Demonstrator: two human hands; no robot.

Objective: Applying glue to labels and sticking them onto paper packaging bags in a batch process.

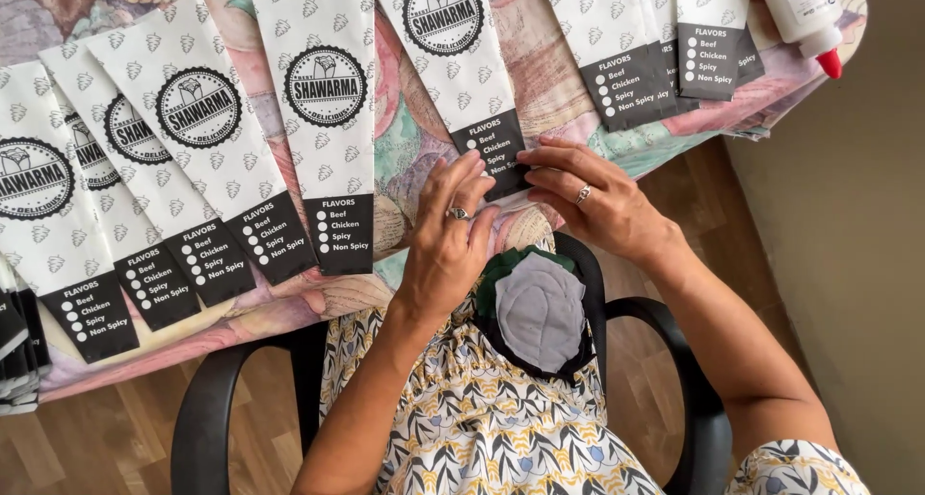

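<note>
left hand (448,240): fingers spread flat, pressing the black lower end of the bag (462,61), ring on one finger
right hand (593,201): fingers extended, tips on the same end, gripping nothing
bag: white paper, flat at the near tabletop (414,148) edge, between both hands
other bags (193,158): fanned out in rows, left and right
glue bottle (805,13): top right, red tip
chair (207,408): black, below

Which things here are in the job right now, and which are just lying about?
In hand:
left hand
right hand
paper bag under both hands
glue bottle

Lying about:
other paper bags in a row
grey and green cloth on the lap
black chair
</note>
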